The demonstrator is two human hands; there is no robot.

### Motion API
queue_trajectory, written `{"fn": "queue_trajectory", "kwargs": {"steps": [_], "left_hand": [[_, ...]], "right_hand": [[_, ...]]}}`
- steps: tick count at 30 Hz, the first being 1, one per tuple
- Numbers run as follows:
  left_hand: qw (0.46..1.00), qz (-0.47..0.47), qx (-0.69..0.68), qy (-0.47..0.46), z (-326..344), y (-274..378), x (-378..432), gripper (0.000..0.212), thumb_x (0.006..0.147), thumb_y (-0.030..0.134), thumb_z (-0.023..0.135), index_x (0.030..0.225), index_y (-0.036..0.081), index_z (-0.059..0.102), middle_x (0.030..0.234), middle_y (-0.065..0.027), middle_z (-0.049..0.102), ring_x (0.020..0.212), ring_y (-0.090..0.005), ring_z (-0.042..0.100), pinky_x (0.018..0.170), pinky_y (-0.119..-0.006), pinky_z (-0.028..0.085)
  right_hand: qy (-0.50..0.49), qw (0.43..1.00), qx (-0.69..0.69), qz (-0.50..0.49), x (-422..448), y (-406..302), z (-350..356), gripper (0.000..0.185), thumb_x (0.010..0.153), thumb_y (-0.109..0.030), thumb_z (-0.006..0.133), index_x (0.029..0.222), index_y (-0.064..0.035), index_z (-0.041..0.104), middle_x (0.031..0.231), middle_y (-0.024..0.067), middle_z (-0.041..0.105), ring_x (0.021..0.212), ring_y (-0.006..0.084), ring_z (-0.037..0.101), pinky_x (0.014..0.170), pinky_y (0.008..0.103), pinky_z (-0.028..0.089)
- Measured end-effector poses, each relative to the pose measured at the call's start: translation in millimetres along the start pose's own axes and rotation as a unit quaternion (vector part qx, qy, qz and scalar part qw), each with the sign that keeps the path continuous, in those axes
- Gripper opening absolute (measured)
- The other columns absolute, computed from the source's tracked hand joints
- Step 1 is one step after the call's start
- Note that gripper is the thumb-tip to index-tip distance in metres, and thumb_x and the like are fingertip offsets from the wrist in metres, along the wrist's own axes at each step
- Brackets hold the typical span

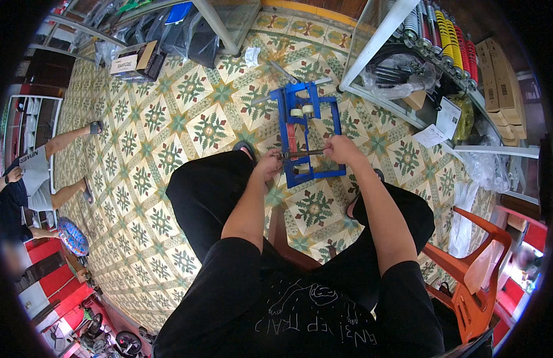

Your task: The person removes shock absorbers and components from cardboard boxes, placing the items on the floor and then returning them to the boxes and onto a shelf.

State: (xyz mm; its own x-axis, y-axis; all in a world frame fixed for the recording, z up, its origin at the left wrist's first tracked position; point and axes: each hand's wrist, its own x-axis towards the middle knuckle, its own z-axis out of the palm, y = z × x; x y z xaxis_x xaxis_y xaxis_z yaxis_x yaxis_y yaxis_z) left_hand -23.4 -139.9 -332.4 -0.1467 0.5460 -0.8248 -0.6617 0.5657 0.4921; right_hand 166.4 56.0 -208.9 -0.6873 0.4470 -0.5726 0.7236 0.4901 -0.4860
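A blue metal frame (336, 116) with white rollers (302, 110) and a red label stands on the patterned tile floor between my feet. Across its near part lies a dark, rod-like metal piece (305, 153). My right hand (340, 150) has its fingers closed around the rod's right end. At the rod's left end is my left hand (270, 164), its fingers bent against the end beside the frame's left rail; its exact grip is partly hidden. Metal bars (283, 71) stick out from the frame's far end.
A glass display case (379, 94) with coil-spring shock absorbers (444, 33) stands at the right, an orange plastic chair (475, 268) below it. A cardboard box (137, 62) sits at upper left. Another person (32, 174) is at the far left. A white paper scrap (252, 57) lies beyond the frame.
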Motion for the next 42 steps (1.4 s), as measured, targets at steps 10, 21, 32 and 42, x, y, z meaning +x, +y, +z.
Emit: {"fn": "queue_trajectory", "kwargs": {"steps": [10,21,32,42], "left_hand": [[0.99,-0.126,0.0,0.061,-4.7,8.5,6.3,0.061,0.077,0.058,0.058,0.11,0.007,0.055,0.097,-0.0042,0.057,0.089,-0.0171,0.054,0.083,-0.038,0.042],[0.993,-0.095,-0.07,0.028,-3.2,9.6,5.8,0.03,0.09,0.02,0.054,0.111,-0.002,0.057,0.1,-0.0061,0.061,0.097,-0.0177,0.057,0.086,-0.031,0.048],[0.999,0.006,-0.026,-0.018,10.4,5.8,-6.0,0.052,0.09,-0.006,0.042,0.14,0.008,0.039,0.115,0.001,0.056,0.097,-0.0122,0.053,0.086,-0.028,0.045],[0.986,-0.129,-0.086,0.066,-1.5,12.6,1.7,0.051,0.083,0.044,0.06,0.112,0.001,0.054,0.103,-0.0069,0.056,0.092,-0.0187,0.055,0.083,-0.032,0.046]], "right_hand": [[0.005,1.0,0.015,-0.009,-3.8,-2.2,-6.5,0.026,0.076,-0.019,0.073,0.096,-0.0057,0.064,0.093,0.0137,0.067,0.091,0.0311,0.063,0.08,0.0421,0.05],[0.023,0.998,0.051,-0.04,0.7,5.6,-3.2,0.024,0.073,-0.011,0.072,0.093,-0.0015,0.065,0.078,0.0117,0.066,0.075,0.0262,0.065,0.069,0.0372,0.05],[0.005,0.997,0.045,-0.062,2.3,10.7,-4.3,0.022,0.072,-0.012,0.074,0.091,-0.0006,0.067,0.079,0.0122,0.068,0.074,0.0256,0.065,0.069,0.0364,0.051],[0.006,0.996,0.048,-0.069,0.6,2.0,-9.1,0.022,0.072,-0.008,0.074,0.09,0.0013,0.066,0.082,0.0141,0.069,0.072,0.0252,0.067,0.068,0.0359,0.052]]}}
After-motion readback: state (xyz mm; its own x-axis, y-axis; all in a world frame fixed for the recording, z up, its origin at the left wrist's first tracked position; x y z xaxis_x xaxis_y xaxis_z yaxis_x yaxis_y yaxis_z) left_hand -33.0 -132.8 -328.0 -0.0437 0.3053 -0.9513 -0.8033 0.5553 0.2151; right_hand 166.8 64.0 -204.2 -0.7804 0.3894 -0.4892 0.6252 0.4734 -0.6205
